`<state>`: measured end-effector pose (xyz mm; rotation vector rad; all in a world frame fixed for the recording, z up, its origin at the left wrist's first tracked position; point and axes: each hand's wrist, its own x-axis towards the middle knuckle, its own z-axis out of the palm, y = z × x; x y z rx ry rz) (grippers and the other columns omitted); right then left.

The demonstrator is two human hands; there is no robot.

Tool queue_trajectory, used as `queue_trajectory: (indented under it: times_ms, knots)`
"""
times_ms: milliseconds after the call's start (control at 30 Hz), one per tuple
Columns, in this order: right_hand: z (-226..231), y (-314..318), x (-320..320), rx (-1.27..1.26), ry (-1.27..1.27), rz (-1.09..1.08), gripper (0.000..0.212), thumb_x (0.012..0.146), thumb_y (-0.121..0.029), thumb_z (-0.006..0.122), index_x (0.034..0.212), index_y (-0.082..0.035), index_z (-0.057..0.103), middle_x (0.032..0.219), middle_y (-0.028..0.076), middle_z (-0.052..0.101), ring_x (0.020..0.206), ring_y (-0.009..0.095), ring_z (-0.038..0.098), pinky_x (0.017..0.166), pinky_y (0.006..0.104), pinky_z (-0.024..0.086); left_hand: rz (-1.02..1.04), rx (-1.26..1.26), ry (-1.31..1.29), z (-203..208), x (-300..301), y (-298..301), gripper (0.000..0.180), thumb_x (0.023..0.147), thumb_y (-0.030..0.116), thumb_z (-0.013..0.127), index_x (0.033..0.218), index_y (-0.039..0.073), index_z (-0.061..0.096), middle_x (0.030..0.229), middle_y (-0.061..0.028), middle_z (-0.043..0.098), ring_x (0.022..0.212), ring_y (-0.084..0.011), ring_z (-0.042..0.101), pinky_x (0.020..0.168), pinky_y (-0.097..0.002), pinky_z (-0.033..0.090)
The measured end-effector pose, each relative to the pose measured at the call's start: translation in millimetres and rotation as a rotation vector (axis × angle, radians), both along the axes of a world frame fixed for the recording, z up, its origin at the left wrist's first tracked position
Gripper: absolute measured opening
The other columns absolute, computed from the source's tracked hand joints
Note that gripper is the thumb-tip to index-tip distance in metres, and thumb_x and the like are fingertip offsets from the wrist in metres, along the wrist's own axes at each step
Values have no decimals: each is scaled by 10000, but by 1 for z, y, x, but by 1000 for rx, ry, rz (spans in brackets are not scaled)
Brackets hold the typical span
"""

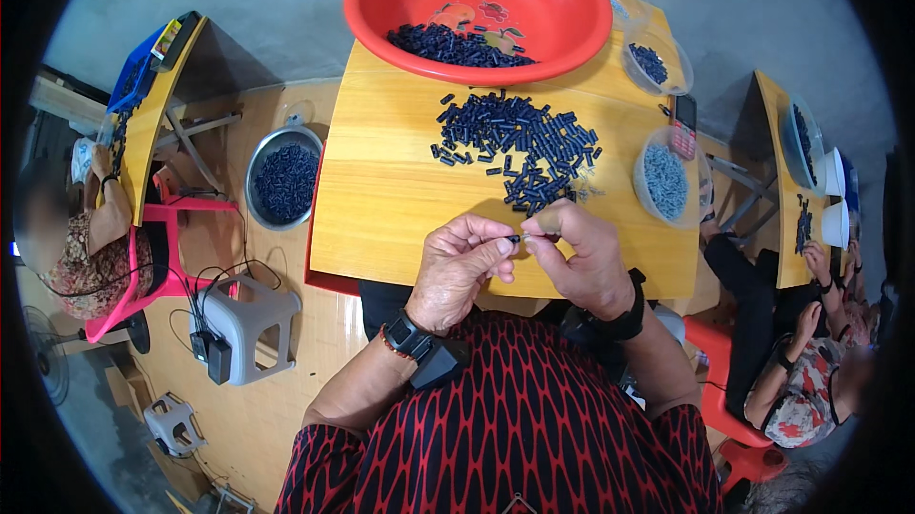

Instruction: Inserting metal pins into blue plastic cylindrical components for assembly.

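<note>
My left hand [464,262] pinches a small dark cylindrical piece [515,239] between thumb and forefinger, just over the table's near edge. Tip to tip with it, my right hand [583,257] is closed on a tiny pale piece [526,237], mostly hidden by the fingers. What looks like a tan finger cover [550,220] wraps the right forefinger. Beyond my hands a loose pile of dark cylindrical pieces [519,138] spreads over the yellow table [381,181]. A few small pale pieces [589,185] lie at the pile's right side.
A large red basin [562,19] with dark pieces stands at the back. To the right are a clear tub [664,181] of pale pieces, a phone [683,123] and another tub [658,66]. A metal bowl [286,181] sits left. People work at side tables.
</note>
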<state>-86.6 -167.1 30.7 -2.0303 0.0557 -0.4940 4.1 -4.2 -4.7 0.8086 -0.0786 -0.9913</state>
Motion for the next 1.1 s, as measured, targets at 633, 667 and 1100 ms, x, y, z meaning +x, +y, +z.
queue_trajectory:
  times_ms: [633, 667, 1100]
  knots:
    - [16, -4, 7, -208, 116, 112, 84, 859, -8, 620, 933, -20, 582, 829, 158, 601, 734, 363, 620, 624, 412, 489, 59, 130, -287, -4, -2, 1, 68, 890, -54, 656, 936, -22, 617, 895, -138, 707, 705, -164, 689, 677, -278, 585]
    - [16, -5, 7, -213, 122, 141, 86, 856, -7, 613, 936, -16, 581, 837, 165, 600, 728, 379, 610, 622, 422, 483, 59, 130, -287, -4, -3, 1, 68, 890, -54, 656, 936, -22, 617, 895, -138, 707, 705, -164, 689, 677, -278, 585]
    - [-24, 3, -19, 440, 219, 9, 126, 850, 54, 673, 971, 23, 664, 842, 91, 681, 765, 125, 665, 690, 251, 531, -20, 83, -123, -14, -7, 0, 44, 916, -42, 621, 946, -10, 615, 899, -152, 704, 743, -189, 716, 683, -308, 620]
